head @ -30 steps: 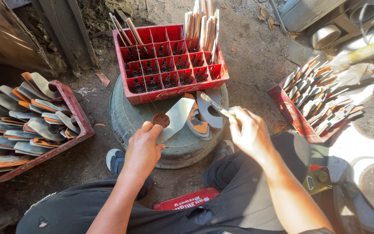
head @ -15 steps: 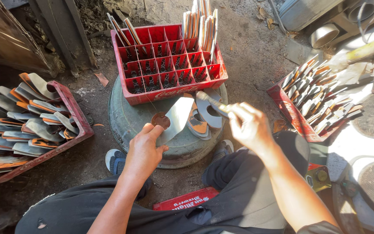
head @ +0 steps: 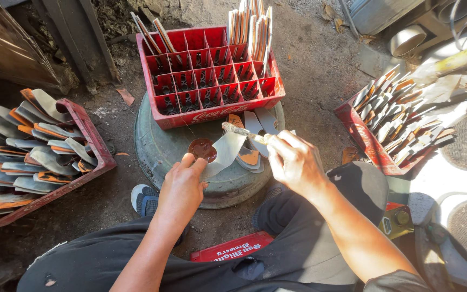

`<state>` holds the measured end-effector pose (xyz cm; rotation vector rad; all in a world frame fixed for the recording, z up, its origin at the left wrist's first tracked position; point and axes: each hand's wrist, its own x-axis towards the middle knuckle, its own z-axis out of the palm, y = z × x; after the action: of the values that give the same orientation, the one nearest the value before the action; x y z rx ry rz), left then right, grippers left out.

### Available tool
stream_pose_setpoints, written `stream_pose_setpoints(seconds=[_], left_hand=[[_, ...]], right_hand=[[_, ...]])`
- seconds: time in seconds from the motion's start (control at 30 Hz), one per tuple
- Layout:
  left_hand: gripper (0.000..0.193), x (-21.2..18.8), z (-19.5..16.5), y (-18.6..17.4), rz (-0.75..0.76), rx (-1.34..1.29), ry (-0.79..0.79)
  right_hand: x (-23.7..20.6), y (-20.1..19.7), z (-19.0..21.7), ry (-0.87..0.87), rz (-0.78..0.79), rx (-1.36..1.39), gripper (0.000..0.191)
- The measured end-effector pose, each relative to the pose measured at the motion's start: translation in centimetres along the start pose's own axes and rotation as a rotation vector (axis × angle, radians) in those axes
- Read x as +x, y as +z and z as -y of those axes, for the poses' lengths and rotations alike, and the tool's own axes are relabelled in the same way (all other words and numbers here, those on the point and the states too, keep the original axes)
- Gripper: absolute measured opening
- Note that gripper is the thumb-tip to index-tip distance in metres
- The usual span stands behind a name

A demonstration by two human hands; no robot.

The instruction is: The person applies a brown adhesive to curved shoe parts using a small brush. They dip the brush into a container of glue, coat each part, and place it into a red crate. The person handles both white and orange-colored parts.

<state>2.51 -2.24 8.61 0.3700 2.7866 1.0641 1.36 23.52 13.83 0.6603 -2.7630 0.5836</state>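
Looking down from the head camera, the left hand pinches the near end of a bare grey metal blade, holding it flat over a round upturned metal basin that serves as a counter. The right hand is clenched around a small brush, whose bristled tip rests on the far end of the blade, just beside a little tin of brown-orange paint sitting on the basin. A few blades with orange patches lie under the right hand on the basin's right side. At the far edge of the basin stands a red compartment crate: a handful of finished blades stand upright in its far right cells and two or three in the far left, while most cells show nothing in them. To the left, a red tray on the ground holds many blades marked orange at one end. To the right, another red crate is packed with more blades, some with orange on them. Judging by this, the painting is well under way, with one blade in hand, many already marked, and the compartment crate still mostly to be filled.
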Motion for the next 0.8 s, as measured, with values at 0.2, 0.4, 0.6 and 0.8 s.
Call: stream_pose_setpoints(seconds=[0.2,0.4,0.6,0.8], left_hand=[[0.048,-0.1,0.3,0.1,0.006,0.020,0.009],[0.047,0.0,0.0,0.4,0.003,0.042,0.010],[0.044,-0.1,-0.3,0.3,0.004,0.021,-0.030],[0.045,0.1,0.1,0.0,-0.028,-0.146,-0.091]], right_hand=[[-0.2,0.7,0.6,0.013,0.110,0.067,0.018],[0.0,0.9,0.5,0.046,0.090,0.067,0.015],[-2.0,2.4,0.9,0.103,-0.063,0.122,0.017],[-3.5,2.3,-4.1,0.388,-0.091,0.150,0.013]])
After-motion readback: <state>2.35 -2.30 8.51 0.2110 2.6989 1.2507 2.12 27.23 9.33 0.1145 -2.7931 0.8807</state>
